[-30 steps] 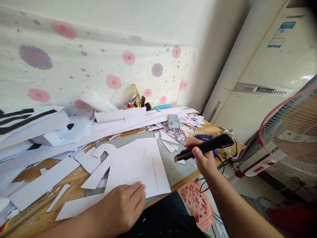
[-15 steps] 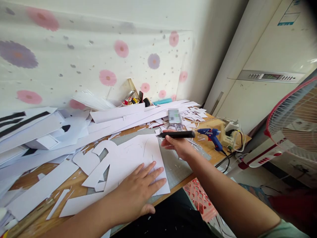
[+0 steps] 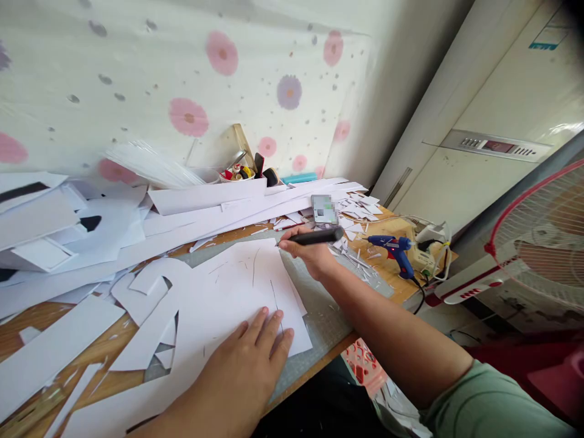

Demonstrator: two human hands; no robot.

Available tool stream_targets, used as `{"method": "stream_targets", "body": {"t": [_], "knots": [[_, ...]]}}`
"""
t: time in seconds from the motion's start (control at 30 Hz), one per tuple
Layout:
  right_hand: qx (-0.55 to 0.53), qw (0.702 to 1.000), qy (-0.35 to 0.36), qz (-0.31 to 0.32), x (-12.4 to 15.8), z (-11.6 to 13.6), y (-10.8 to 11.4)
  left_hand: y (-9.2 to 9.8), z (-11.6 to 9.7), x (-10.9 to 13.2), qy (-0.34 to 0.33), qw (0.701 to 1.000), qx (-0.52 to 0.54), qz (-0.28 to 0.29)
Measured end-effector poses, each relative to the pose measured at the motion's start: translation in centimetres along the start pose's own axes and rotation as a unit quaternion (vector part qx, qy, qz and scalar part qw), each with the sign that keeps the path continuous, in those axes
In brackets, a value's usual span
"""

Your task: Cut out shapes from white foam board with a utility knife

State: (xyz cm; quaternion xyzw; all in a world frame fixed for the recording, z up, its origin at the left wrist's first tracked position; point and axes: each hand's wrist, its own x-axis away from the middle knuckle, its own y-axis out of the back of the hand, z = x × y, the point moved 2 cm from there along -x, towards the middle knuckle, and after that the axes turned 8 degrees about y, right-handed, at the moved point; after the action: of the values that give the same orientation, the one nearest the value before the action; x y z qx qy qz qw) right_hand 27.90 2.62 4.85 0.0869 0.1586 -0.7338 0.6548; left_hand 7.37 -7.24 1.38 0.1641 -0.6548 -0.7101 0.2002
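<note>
A white sheet of card (image 3: 237,286) with thin dark lines lies over a grey cutting mat (image 3: 319,316). My left hand (image 3: 244,359) is spread flat on the sheet, fingers apart, holding nothing. My right hand (image 3: 308,252) is closed around a black pen-shaped tool (image 3: 314,236). It is held nearly level, with its front end at the sheet's upper right corner. Fingers partly cover that end, so I cannot tell whether the tip touches the card. Curved and angular cut card pieces (image 3: 146,292) lie left of the sheet.
A blue glue gun (image 3: 395,246) with a cord stands at the right beside a power strip (image 3: 426,243). Long white strips (image 3: 205,225), card scraps (image 3: 360,207) and a small container of tools (image 3: 237,173) line the back. A fan (image 3: 538,225) is at far right.
My right hand has brought the black tool left and up to the sheet's upper corner. My left hand stays flat on the card. The camera view has shifted slightly.
</note>
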Motion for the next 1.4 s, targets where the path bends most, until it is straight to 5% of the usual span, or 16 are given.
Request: {"method": "stream_targets", "body": {"t": [0.1, 0.43, 0.6, 0.83, 1.13, 1.4], "knots": [[-0.024, 0.999, -0.036, 0.012, -1.7, 0.6, 0.1, -0.4, -0.2, -0.1, -0.007, 1.000, 0.004, -0.029], [-0.060, 0.960, -0.175, 0.212, -3.7, -1.9, -1.0, -1.8, -0.6, -0.3, 0.001, 0.989, 0.037, -0.146], [-0.067, 0.922, -0.222, 0.310, -4.4, -2.4, -2.4, -1.1, -0.7, -0.4, -0.008, 0.993, 0.015, -0.119], [-0.079, 0.917, -0.215, 0.327, -4.6, -3.3, -2.7, 0.1, -0.7, -0.5, 0.005, 0.996, 0.031, -0.081], [-0.067, 0.915, -0.202, 0.343, -4.7, -3.8, -2.6, -1.8, -1.0, -0.4, 0.007, 0.995, 0.023, -0.099], [0.002, 0.931, -0.168, 0.324, -4.8, -2.8, -1.9, 0.2, -0.7, -0.1, -0.007, 0.997, 0.013, -0.076]]}}
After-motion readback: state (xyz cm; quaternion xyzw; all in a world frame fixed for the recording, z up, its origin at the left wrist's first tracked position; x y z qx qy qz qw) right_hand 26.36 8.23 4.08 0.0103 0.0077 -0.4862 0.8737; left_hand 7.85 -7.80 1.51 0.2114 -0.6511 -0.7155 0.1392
